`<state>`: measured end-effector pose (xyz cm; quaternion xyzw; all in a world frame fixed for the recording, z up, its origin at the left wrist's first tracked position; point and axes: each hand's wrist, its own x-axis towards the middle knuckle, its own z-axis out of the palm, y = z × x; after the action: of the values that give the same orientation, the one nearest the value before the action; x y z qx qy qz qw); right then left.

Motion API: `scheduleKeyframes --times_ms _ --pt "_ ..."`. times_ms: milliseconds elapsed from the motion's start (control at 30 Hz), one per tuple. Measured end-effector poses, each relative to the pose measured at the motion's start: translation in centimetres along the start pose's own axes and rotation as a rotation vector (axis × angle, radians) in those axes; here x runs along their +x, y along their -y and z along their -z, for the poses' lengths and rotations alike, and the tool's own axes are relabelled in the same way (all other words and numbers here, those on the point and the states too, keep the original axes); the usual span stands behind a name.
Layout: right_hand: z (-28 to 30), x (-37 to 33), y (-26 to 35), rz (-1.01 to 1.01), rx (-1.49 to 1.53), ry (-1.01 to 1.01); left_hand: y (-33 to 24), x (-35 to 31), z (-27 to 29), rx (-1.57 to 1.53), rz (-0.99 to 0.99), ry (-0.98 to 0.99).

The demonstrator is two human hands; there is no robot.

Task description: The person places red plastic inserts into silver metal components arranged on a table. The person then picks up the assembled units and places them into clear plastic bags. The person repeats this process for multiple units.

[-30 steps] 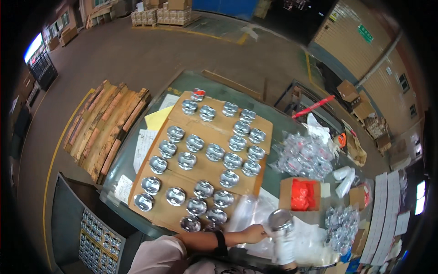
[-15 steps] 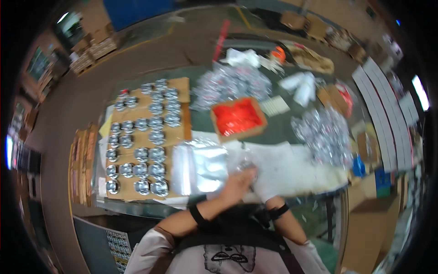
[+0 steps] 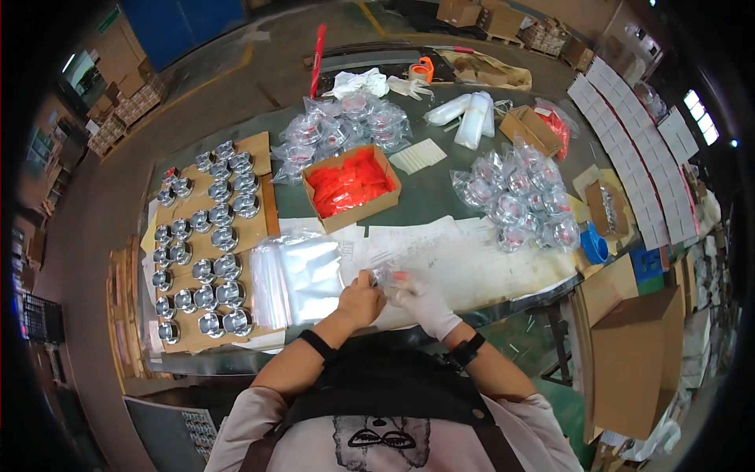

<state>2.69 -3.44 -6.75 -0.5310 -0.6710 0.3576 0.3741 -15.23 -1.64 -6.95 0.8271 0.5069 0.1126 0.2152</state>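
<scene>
My bare left hand (image 3: 362, 300) is closed on the edge of a bagged piston (image 3: 385, 275), a clear plastic bag with a shiny metal part and a spot of red inside. From the other side my right hand (image 3: 425, 307), in a white glove, grips the same bag with curled fingers. Both hands are low over the paper-covered front of the table, and they hide much of the part. Left of them lies a stack of clear plastic bags (image 3: 300, 277). Beyond stands an open cardboard box (image 3: 355, 214) of red packets.
Several bare metal pistons (image 3: 230, 293) stand in rows on cardboard (image 3: 259, 149) at the left. Bagged pistons are heaped at the back (image 3: 346, 126) and right (image 3: 519, 197). Near the right edge are a blue cup (image 3: 594, 244) and a large open carton (image 3: 637, 366).
The whole view has shifted, so the table's things appear further left. My hands have drawn slightly apart, and a spot of red now shows in the bag between them.
</scene>
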Motion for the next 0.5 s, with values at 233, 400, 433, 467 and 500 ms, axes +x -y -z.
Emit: scheduleKeyframes --times_ms 233,400,433,467,500 --pt "0.9 3.1 0.5 0.471 -1.483 0.214 -2.2 -0.8 2.1 -0.145 0.107 0.019" --pt "1.5 6.3 1.6 0.414 -1.010 0.508 -0.9 0.7 1.7 -0.014 0.163 0.172" --pt "1.7 6.1 2.2 0.357 -0.887 0.528 0.2 0.4 1.8 -0.173 0.083 0.088" --pt "1.9 6.0 2.8 0.311 -0.772 0.548 2.0 0.3 2.0 -0.328 0.001 -0.014" --pt "1.9 6.6 3.6 0.266 -0.658 0.571 3.9 -0.1 2.4 -0.478 -0.084 -0.121"
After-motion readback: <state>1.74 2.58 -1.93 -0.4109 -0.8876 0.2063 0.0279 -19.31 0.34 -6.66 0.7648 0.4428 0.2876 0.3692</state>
